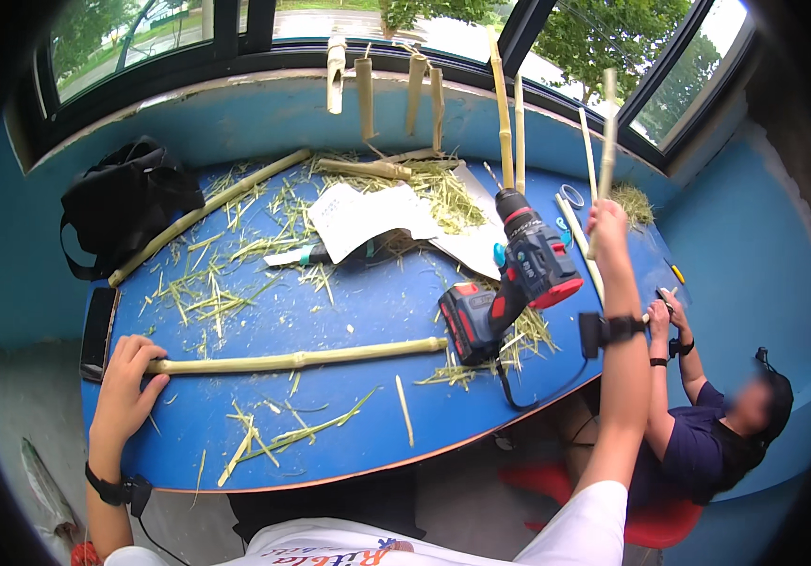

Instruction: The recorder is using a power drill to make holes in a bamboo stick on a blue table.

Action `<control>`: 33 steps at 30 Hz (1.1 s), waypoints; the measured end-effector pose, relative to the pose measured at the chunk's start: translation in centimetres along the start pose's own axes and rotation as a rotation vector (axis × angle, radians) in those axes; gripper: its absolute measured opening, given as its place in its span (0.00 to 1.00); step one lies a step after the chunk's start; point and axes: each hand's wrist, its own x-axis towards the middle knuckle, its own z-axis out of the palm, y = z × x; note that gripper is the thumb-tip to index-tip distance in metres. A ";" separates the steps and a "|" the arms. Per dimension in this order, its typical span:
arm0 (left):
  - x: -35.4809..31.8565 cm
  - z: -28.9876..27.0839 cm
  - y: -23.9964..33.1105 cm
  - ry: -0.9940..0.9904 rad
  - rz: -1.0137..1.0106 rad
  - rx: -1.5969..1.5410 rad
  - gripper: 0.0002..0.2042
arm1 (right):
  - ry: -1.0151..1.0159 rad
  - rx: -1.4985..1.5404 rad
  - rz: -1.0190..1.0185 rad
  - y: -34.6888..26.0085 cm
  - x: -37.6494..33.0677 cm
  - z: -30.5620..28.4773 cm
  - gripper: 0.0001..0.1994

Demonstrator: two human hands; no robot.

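A pale green bamboo stick (pixel 302 359) lies across the front half of the blue table. At its left end, my left hand (pixel 127 377) rests on the tabletop, thumb and fingers closed about the stick. My right hand (pixel 608 229) is raised over the table's right side, gripping a second, thinner bamboo stick (pixel 608 141) that points up toward the window. Between my hands, nearer the right one, is a cordless drill (pixel 537 255) with a bit fitted. Its black and red battery (pixel 470 321) is close to the first stick's right end.
Green bamboo shavings (pixel 207 297) litter the table (pixel 377 424). A white paper (pixel 368 219) partly covers a knife-like tool (pixel 290 256). A black bag (pixel 127 203), phone (pixel 99 330) and long bamboo pole (pixel 207 217) are left. A co-worker (pixel 707 434) sits right, hands at the table's edge.
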 end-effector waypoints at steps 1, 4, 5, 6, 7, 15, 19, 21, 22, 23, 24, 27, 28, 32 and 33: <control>-0.2 0.0 0.0 0.021 -0.008 0.016 0.12 | -0.020 -0.047 0.057 1.1 2.8 1.0 0.10; -1.1 -0.2 -0.5 0.046 -0.054 0.055 0.12 | -0.058 -0.153 0.186 5.3 8.1 5.5 0.11; -1.2 -0.2 -0.5 0.039 -0.063 0.057 0.12 | -0.058 -0.179 0.222 6.2 8.8 6.3 0.11; -1.1 -0.1 -0.5 0.045 -0.065 0.058 0.12 | -0.058 -0.205 0.257 7.1 9.4 7.1 0.11; -1.3 0.1 -0.4 0.051 -0.071 0.055 0.12 | -0.033 -0.239 0.264 7.7 9.5 7.9 0.11; -1.4 -0.6 0.2 0.048 -0.073 0.043 0.12 | -0.191 -0.118 0.312 11.4 9.8 8.4 0.20; -0.5 0.3 -0.7 0.022 -0.025 -0.043 0.12 | -0.122 -0.146 0.184 5.5 5.4 3.4 0.21; -0.4 0.6 -1.1 0.048 -0.011 -0.070 0.12 | -0.180 -0.110 0.086 2.5 0.3 2.1 0.20; -0.3 0.8 -1.3 0.064 0.006 -0.067 0.13 | -0.223 -0.072 0.051 1.1 -2.5 1.3 0.19; -0.4 0.7 -1.4 0.081 0.022 -0.060 0.13 | -0.253 -0.006 0.033 0.1 -5.4 1.3 0.19; -0.3 1.0 -1.5 0.078 0.011 -0.095 0.13 | -0.275 0.046 0.011 -1.3 -8.4 0.8 0.20; 0.4 1.4 -1.4 0.075 0.060 -0.044 0.13 | -0.270 0.146 -0.032 -1.6 -14.1 1.5 0.24; 0.5 1.3 -1.3 0.071 0.048 -0.078 0.11 | -0.249 0.167 -0.053 -0.8 -14.5 1.6 0.26; 2.0 1.2 -0.3 -0.011 0.127 0.103 0.10 | -0.215 0.317 -0.022 -0.3 -16.0 3.3 0.35; 2.4 1.1 -0.2 -0.036 0.146 0.125 0.10 | -0.250 0.398 -0.010 0.5 -16.0 3.3 0.36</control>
